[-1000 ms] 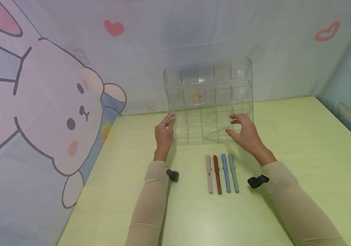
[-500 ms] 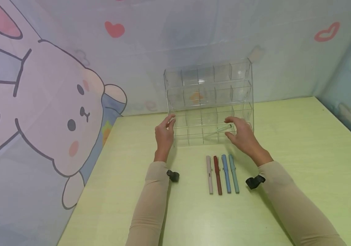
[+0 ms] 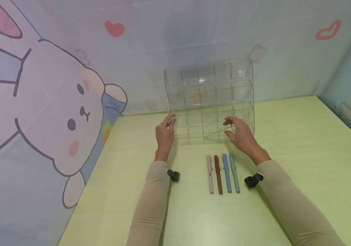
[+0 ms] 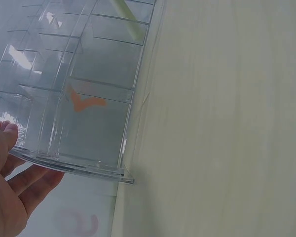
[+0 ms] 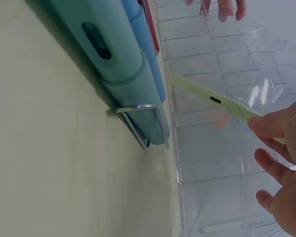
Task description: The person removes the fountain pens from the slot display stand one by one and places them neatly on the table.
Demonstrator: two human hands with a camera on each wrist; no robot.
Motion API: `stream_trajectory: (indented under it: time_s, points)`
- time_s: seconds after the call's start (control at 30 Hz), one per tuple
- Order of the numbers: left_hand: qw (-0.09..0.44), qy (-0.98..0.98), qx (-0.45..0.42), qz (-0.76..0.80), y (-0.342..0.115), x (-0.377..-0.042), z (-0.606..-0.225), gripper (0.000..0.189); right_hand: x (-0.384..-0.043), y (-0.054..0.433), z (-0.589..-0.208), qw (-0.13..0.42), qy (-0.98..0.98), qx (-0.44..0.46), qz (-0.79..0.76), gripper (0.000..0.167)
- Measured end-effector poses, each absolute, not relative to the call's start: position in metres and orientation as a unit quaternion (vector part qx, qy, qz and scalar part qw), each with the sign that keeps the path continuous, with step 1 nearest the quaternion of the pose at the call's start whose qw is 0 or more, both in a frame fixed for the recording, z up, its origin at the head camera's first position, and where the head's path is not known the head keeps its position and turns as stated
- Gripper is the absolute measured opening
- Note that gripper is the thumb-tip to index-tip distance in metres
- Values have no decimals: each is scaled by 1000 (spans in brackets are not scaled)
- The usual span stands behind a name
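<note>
A clear tiered rack (image 3: 207,89) with rows of compartments stands at the back of the table. My left hand (image 3: 164,136) grips its left side edge. In the left wrist view, the thumb and fingers (image 4: 42,180) lie on either side of that edge. My right hand (image 3: 244,136) is at the rack's lower right. In the right wrist view its thumb and a finger pinch the clip end of a light green pen (image 5: 202,93). That pen (image 3: 223,128) slants into the lowest row, its other end low in the rack.
Side by side before the rack lie a pinkish-grey pen (image 3: 209,174), a dark red pen (image 3: 218,175), a blue pen (image 3: 226,173) and a teal pen (image 3: 234,173). A printed cloth (image 3: 144,54) hangs behind the table (image 3: 194,218).
My right hand has moved a little left along the light green pen, which has barely shifted. My left hand keeps its place on the rack.
</note>
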State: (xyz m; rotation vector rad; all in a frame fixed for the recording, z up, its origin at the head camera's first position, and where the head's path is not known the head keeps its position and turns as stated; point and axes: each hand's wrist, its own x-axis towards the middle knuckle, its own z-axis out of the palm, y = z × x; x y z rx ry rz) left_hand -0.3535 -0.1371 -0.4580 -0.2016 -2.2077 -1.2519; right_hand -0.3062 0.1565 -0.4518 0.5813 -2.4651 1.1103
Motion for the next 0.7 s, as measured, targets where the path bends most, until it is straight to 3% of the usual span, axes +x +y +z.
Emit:
stream_trajectory:
  time_s: [0.7]
  points:
    - [295,-827,-79,-472,-137,-354,-459,22,-309,156,-452,182,-872,200,409,44]
